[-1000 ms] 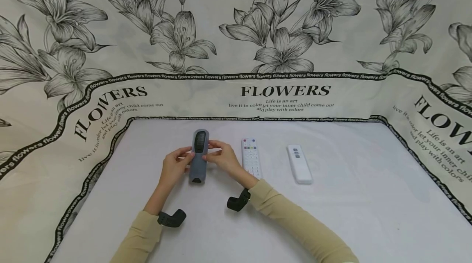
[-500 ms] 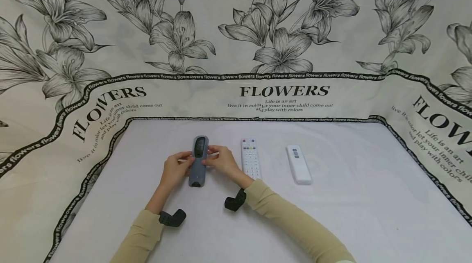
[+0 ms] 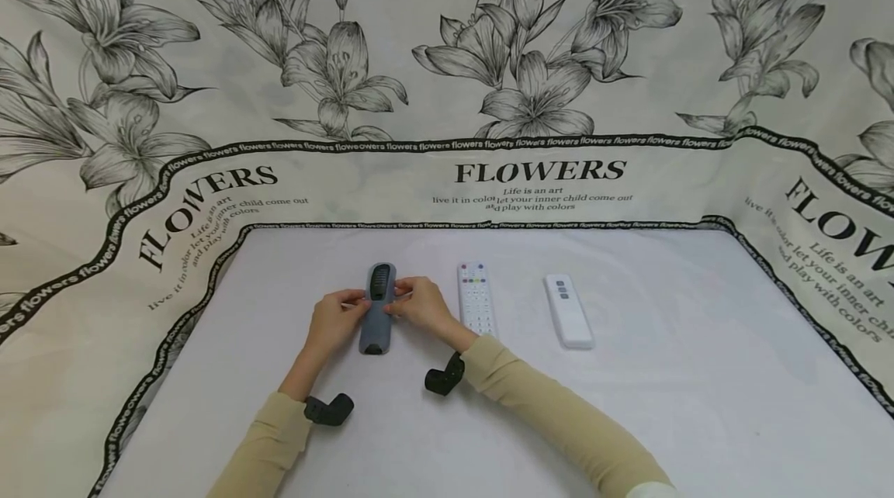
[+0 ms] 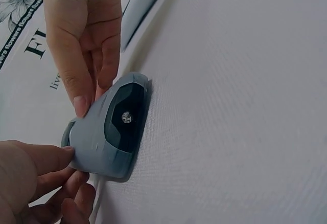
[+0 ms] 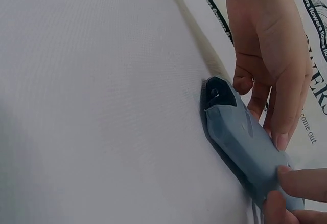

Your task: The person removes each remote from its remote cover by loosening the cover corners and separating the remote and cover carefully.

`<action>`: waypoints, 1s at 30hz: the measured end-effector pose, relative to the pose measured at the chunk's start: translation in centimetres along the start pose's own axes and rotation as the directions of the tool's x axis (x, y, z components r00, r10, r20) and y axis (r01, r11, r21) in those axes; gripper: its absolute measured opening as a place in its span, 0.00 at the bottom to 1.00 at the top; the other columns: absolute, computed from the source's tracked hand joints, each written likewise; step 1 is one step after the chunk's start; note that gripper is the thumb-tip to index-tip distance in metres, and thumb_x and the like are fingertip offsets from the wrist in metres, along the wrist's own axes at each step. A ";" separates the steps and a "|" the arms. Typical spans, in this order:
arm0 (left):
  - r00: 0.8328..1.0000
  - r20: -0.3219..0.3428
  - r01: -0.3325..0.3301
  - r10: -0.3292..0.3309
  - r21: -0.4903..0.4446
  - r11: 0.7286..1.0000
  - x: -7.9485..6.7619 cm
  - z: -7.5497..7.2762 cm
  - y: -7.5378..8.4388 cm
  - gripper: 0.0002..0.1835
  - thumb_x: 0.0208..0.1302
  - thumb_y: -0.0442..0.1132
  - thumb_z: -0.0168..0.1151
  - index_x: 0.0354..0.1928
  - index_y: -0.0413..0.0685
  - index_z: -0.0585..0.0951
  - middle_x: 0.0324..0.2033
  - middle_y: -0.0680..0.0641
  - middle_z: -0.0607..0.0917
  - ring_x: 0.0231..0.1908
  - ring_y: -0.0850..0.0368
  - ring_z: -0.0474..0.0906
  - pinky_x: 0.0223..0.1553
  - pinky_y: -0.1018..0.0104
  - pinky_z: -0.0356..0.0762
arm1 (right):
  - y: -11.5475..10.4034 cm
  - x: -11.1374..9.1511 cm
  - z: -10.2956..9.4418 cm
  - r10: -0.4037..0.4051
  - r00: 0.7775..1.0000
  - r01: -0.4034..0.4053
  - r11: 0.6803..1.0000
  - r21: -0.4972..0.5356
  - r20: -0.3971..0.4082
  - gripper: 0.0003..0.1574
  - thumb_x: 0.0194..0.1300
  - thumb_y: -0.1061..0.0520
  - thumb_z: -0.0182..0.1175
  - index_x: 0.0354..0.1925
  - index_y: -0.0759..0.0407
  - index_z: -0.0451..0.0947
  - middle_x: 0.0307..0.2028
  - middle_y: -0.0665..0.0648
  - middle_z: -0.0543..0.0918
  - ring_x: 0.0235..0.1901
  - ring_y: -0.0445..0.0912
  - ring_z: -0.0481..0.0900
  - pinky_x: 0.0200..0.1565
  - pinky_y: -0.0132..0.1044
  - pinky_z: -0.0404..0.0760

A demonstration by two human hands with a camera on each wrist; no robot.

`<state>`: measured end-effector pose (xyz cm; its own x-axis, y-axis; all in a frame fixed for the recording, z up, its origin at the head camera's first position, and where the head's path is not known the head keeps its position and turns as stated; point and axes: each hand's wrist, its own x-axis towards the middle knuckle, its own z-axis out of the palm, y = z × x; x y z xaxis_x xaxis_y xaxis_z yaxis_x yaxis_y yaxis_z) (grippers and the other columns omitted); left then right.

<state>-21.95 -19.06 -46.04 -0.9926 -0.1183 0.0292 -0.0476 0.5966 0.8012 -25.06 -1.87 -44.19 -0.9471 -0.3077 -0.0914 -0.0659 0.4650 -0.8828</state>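
A blue-grey remote control with a dark button panel at its far end lies upright-facing on the white table, at the left of the row in the head view. On its left edge, my left hand pinches it with thumb and fingers. My right hand pinches the opposite edge. The left wrist view shows the near end of the remote, with a dark recess and a small clear bulb-like piece. In the right wrist view, the remote's underside is hidden against the cloth.
To the right lies a white remote with many buttons, its near end partly behind the right forearm. Farther right is another white remote with a few grey buttons. A flower-printed cloth wall borders the table.
Both hands have brought the blue-grey remote slightly nearer to me and down, and it now looks flat on the table. The two white remotes stay in place.
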 end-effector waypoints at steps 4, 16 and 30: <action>1.000 -0.001 -0.019 0.019 0.035 0.999 0.1 0.0 -0.1 0.18 0.63 0.40 0.62 0.50 0.36 0.82 0.39 0.40 0.87 0.38 0.48 0.85 0.37 0.61 0.80 | 0.0 0.3 0.1 0.019 1.000 -0.019 1.000 -0.007 0.001 0.32 0.53 0.62 0.70 0.56 0.71 0.74 0.47 0.65 0.84 0.34 0.46 0.85 0.34 0.31 0.82; 0.999 0.001 -0.041 0.041 0.108 0.993 -0.2 0.0 -0.1 0.17 0.63 0.40 0.63 0.50 0.36 0.82 0.39 0.40 0.87 0.37 0.49 0.84 0.35 0.61 0.79 | 0.3 0.5 0.1 0.020 1.000 -0.019 0.999 -0.033 0.023 0.31 0.53 0.61 0.71 0.54 0.71 0.75 0.43 0.64 0.85 0.20 0.37 0.76 0.25 0.28 0.79; 0.995 0.093 0.029 -0.046 0.178 0.984 1.5 -1.4 1.1 0.22 0.66 0.45 0.55 0.56 0.39 0.79 0.49 0.38 0.84 0.49 0.45 0.81 0.48 0.51 0.78 | -0.6 1.5 -1.1 0.104 0.990 -0.098 0.993 -0.057 0.094 0.35 0.65 0.55 0.60 0.65 0.68 0.64 0.46 0.62 0.84 0.30 0.44 0.85 0.31 0.30 0.80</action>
<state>-23.29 -19.71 -44.24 -0.9954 -0.0712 -0.0639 -0.0956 0.7243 0.6828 -26.77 -1.70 -43.34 -0.9153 -0.3342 -0.2250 0.0097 0.5399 -0.8417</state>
